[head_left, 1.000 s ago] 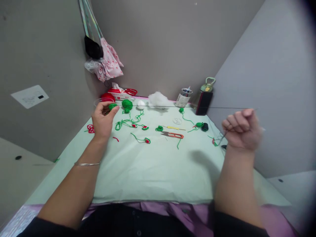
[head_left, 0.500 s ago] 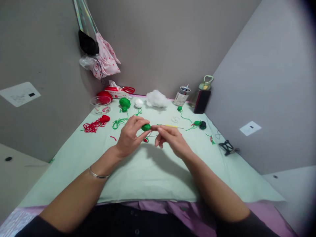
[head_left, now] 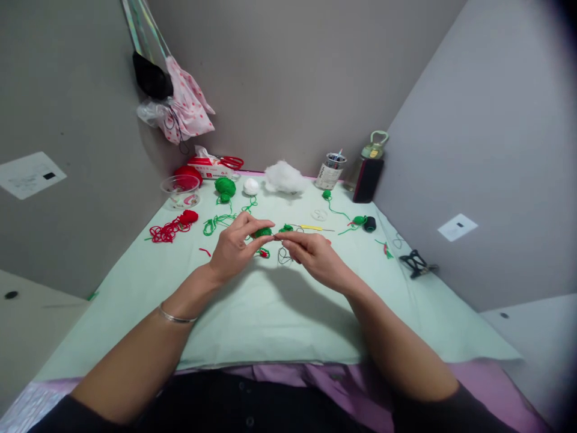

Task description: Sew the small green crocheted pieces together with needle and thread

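Observation:
My left hand (head_left: 231, 248) pinches a small green crocheted piece (head_left: 263, 232) between thumb and fingers, above the middle of the table. The fingertips of my right hand (head_left: 318, 257) are closed together right at the tip of my left thumb; what they pinch is too small to make out. Dark thread (head_left: 283, 258) lies in loops just beneath my right fingers. Another bit of green yarn work (head_left: 286, 228) shows behind the fingertips. Below the held piece is a small green-and-red piece (head_left: 264, 254). A yellow-handled crochet hook (head_left: 312, 228) lies beyond my right hand.
Tangled red yarn (head_left: 169, 230), a clear plastic tub (head_left: 181, 195), a green yarn ball (head_left: 225, 187) and white stuffing (head_left: 285, 178) stand along the left and back. To the right are a pen tin (head_left: 330, 174), a phone (head_left: 368, 180), a black thread spool (head_left: 369, 224) and a black stand (head_left: 417, 264).
My right fingertips have closed in on my left thumb tip, and the dark thread, stretched out before, now hangs in loops. The view has shifted slightly.

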Demonstrator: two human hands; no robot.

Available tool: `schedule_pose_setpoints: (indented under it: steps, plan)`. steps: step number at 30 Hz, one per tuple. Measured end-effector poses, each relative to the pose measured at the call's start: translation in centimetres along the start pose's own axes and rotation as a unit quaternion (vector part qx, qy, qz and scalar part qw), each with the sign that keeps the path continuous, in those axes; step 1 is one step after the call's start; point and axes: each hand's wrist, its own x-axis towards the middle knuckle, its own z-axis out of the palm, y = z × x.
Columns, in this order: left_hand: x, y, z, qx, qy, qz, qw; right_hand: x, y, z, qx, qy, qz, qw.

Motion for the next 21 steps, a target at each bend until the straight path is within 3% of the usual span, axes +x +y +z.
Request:
schedule_pose_setpoints:
  steps: [4,9,15,21]
  plan:
    - [0.2,0.4,0.1,-0.104,-0.025,-0.091,0.99,0.1,0.4,-0.1,0.02,0.007,0.005,1.0]
    - [0.5,1.3,-0.1,-0.252,-0.111,-0.171,0.946,0.4,0.6,-1.0,0.125,0.017,0.024,0.992]
    - [0.5,1.8,-0.2,-0.239,-0.131,-0.191,0.943,0.5,0.9,-1.5,0.254,-0.008,0.05,0.966]
    - [0.1,2.2,-0.2,-0.218,-0.108,-0.152,0.958,0.1,0.7,-1.3,0.266,-0.032,0.027,0.963]
